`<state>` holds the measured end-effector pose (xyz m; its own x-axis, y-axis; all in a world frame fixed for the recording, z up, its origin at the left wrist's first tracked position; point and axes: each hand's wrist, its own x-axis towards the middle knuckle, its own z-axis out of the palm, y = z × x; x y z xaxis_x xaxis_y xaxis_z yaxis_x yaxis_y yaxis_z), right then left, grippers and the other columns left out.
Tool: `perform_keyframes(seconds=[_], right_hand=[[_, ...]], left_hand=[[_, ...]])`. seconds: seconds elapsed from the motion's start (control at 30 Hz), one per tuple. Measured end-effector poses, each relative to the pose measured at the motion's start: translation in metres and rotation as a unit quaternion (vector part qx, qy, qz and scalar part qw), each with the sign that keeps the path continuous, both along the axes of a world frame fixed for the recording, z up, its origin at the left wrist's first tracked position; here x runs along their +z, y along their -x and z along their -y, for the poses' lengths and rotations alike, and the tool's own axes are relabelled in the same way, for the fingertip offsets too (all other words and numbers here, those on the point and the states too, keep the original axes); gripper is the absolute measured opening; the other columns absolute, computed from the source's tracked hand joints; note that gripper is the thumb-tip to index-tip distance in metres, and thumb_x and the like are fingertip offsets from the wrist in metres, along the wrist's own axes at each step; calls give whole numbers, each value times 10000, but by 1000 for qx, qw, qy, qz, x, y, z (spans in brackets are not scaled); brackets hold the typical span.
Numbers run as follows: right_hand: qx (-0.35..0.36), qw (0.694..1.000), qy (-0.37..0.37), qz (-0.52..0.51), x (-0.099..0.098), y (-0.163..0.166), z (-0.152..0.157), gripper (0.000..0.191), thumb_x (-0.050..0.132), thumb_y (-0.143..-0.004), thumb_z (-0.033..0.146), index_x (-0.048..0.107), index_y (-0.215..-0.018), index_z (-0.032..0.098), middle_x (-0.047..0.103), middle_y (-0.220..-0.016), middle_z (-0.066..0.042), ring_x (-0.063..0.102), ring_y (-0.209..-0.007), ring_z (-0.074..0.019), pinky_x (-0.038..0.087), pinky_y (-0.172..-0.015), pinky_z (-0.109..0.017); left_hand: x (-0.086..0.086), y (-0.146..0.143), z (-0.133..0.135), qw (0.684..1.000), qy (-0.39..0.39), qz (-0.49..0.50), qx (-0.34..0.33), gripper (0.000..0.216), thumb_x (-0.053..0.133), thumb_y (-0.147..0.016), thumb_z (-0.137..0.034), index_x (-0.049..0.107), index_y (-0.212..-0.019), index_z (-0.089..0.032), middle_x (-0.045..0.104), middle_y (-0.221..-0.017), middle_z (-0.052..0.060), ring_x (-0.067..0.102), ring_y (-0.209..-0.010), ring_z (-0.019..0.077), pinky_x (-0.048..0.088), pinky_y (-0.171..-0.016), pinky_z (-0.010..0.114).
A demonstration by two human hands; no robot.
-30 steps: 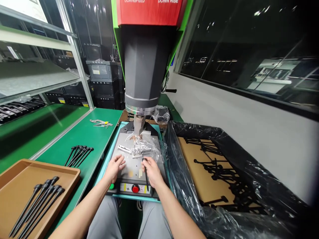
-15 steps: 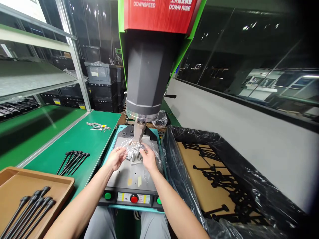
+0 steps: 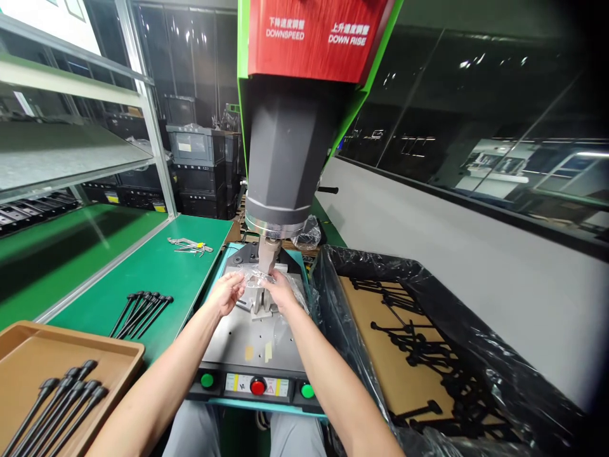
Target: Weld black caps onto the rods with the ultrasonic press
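Both of my hands hold a crumpled sheet of clear plastic film in front of the press's metal horn. My left hand pinches the film's left side, fingers closed. On the other side my right hand has its fingers closed on the film, close to the horn. Part of the film hangs down behind the right wrist. Just below the hands a small metal fixture stands on the grey machine plate. The film hides the fixture's upper part.
Green buttons and a red button line the machine's front. At left, a brown tray holds black rods; more black rods and hex keys lie on the green table. A plastic-lined bin at right holds black parts.
My right hand has shifted slightly left and up along the film, toward the horn. The left hand keeps its pinch. The whole view has moved slightly.
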<state>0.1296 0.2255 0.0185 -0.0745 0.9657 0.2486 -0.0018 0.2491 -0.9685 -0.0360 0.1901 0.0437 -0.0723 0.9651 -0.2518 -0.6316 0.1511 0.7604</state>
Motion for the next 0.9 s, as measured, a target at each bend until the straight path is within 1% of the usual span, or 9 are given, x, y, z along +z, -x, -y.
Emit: perform_keyframes(seconds=[0.07,0.13,0.2,0.3,0.4,0.57,0.73,0.8,0.9], right_hand=[[19,1000,9,3,1,-3,-2,374,703,-661,421,671,-947,182,706,-929,-45,626,-894,-242,456,-846,-352],[34,999,12,4,1,-7,-3,327,670,-691,408,684,-941,197,708,-939,-34,621,-933,-238,443,-877,-348],[42,999,13,5,1,-9,-5,274,627,-722,408,700,-890,204,712,-929,-30,619,-955,-237,433,-902,-347],[36,999,15,7,-2,-8,-8,247,625,-715,414,705,-814,202,717,-876,-32,625,-926,-244,444,-881,-348],[7,1000,11,7,-5,-4,-9,250,628,-701,417,694,-802,198,713,-846,-35,627,-878,-243,459,-838,-343],[-73,997,-9,12,-15,6,-7,279,638,-680,414,662,-842,187,689,-922,-54,595,-925,-242,436,-875,-342],[-143,990,8,19,-23,17,-3,326,668,-652,404,619,-887,184,661,-952,-72,571,-943,-250,402,-918,-365],[-153,988,22,16,-23,19,-1,344,671,-660,420,612,-910,191,664,-943,-65,577,-926,-247,412,-904,-365],[-138,990,32,6,-24,18,3,388,678,-669,422,616,-982,202,679,-971,-57,603,-914,-237,446,-873,-350]], left_hand=[[0,2,-1,1000,1,-2,3,192,761,-693,-104,584,-763,-131,625,-614,-17,603,-487,68,495,-426,122],[1,3,-2,1000,4,-5,5,196,765,-688,-106,584,-760,-133,627,-623,-15,601,-487,67,492,-424,122],[2,3,-2,1000,8,-7,7,202,769,-683,-109,582,-755,-136,632,-635,-13,599,-490,64,493,-430,123],[1,3,-2,1000,12,-13,8,205,770,-677,-114,581,-752,-140,637,-645,-11,596,-493,60,494,-441,127],[-4,2,-1,1000,10,-26,10,225,787,-654,-129,581,-745,-142,632,-640,-14,595,-496,63,481,-436,129],[-15,1,0,998,7,-56,15,282,824,-602,-185,567,-710,-144,619,-601,-15,581,-481,69,454,-419,137],[-15,0,2,997,0,-79,18,337,847,-557,-236,560,-712,-148,622,-618,-13,589,-505,73,457,-441,144],[-14,-1,3,996,-4,-87,18,353,852,-544,-252,560,-714,-149,619,-621,-13,588,-510,74,455,-447,149],[-13,-3,3,995,-8,-101,17,364,852,-530,-273,562,-712,-150,609,-617,-17,584,-510,77,442,-449,155]])
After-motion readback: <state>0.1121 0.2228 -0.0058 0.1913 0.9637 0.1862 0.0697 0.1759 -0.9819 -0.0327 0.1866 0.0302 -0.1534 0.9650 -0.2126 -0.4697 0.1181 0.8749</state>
